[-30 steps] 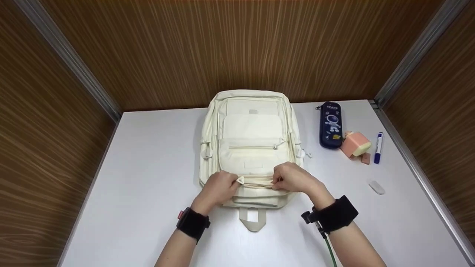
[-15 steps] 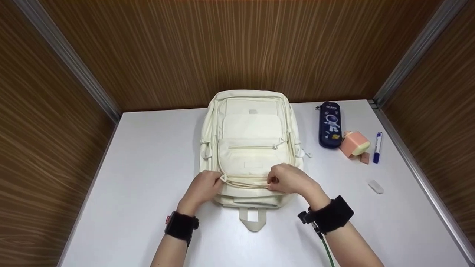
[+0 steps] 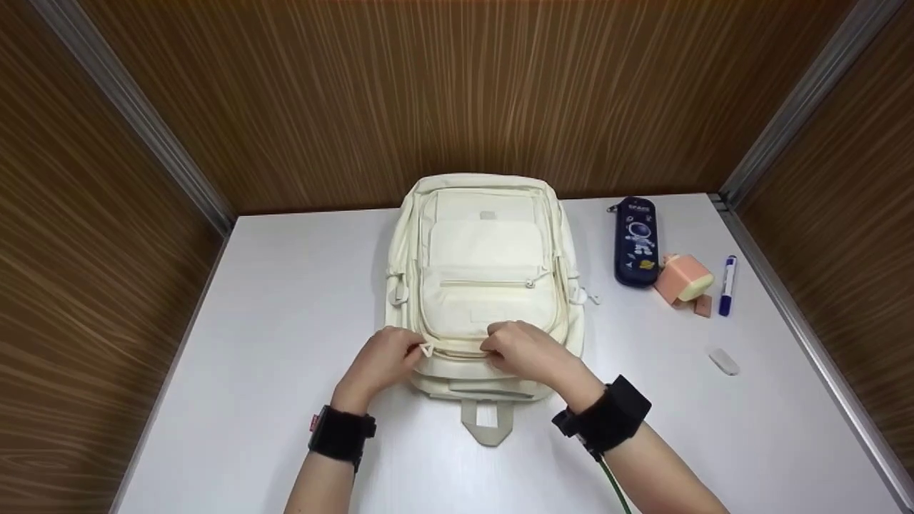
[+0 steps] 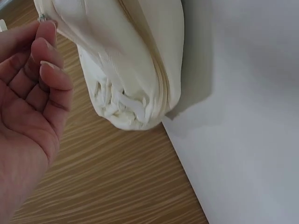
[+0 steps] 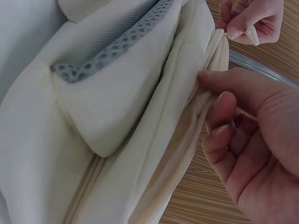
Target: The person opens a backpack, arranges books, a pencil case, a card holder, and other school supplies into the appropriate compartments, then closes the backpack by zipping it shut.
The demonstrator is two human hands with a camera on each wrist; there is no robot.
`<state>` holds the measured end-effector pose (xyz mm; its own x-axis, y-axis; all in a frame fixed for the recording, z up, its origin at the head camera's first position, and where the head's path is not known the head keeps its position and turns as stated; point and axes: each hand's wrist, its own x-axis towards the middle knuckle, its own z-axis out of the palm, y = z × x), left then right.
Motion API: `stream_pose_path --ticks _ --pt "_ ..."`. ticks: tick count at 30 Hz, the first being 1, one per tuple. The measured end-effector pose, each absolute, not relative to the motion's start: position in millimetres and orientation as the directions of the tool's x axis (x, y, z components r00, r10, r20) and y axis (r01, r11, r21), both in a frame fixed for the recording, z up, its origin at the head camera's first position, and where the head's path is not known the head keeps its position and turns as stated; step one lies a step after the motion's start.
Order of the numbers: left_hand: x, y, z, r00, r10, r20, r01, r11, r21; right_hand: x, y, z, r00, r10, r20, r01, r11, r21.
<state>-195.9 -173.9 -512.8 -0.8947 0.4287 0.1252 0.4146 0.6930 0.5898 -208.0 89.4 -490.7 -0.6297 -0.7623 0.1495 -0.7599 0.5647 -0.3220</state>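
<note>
A cream backpack (image 3: 485, 243) lies flat, its grab loop (image 3: 488, 434) toward the near side. My left hand (image 3: 380, 358) pinches a zipper pull (image 3: 427, 350) with a pale triangular tab, at the left of the pocket opening. In the left wrist view, thumb and forefinger of the left hand (image 4: 32, 102) meet at the small metal slider, the other fingers curled. My right hand (image 3: 528, 351) pinches the zipper edge near the pocket's middle. The right wrist view shows the unzipped teeth (image 5: 187, 135) parted beside the right hand (image 5: 257, 135).
Right of the backpack lie a navy space-themed pencil case (image 3: 635, 243), a pink and yellow cube-shaped thing (image 3: 684, 278), a small brownish-pink block (image 3: 702, 305), a blue-capped marker (image 3: 727, 285) and a whitish oval piece (image 3: 724, 361). Wood-grain panels (image 3: 471, 93) surround the white table (image 3: 300, 285).
My left hand has drawn the zipper pull leftward along the pocket, mostly in the first half second. My right hand has shifted left along the zipper edge. The backpack stays in place.
</note>
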Motion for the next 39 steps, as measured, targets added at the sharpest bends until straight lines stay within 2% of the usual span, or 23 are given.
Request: stream_pose_path --ticks 5,11,22,29,39 --pt "-199.2 -181.7 -513.0 -0.888 0.442 0.129 0.426 0.682 0.594 -209.9 92.4 -489.0 -0.602 -0.777 0.184 -0.782 0.528 -0.332" --pt "-204.9 -186.5 -518.3 -0.899 0.396 0.189 0.434 0.736 0.519 -209.6 94.6 -483.3 -0.586 -0.785 0.199 -0.794 0.508 -0.333" --pt "-218.1 -185.6 -527.3 -0.945 0.246 0.216 0.319 0.843 0.433 -209.4 99.6 -474.3 -0.558 -0.803 0.212 -0.813 0.476 -0.336" --pt "-232.6 -181.8 -529.7 -0.936 0.183 0.301 0.291 0.882 0.369 -209.9 102.0 -470.7 -0.549 -0.799 0.244 -0.82 0.459 -0.343" --pt "-250.2 -177.8 -531.0 -0.94 0.115 0.32 0.246 0.879 0.408 -211.0 104.8 -469.4 -0.54 -0.799 0.265 -0.828 0.447 -0.338"
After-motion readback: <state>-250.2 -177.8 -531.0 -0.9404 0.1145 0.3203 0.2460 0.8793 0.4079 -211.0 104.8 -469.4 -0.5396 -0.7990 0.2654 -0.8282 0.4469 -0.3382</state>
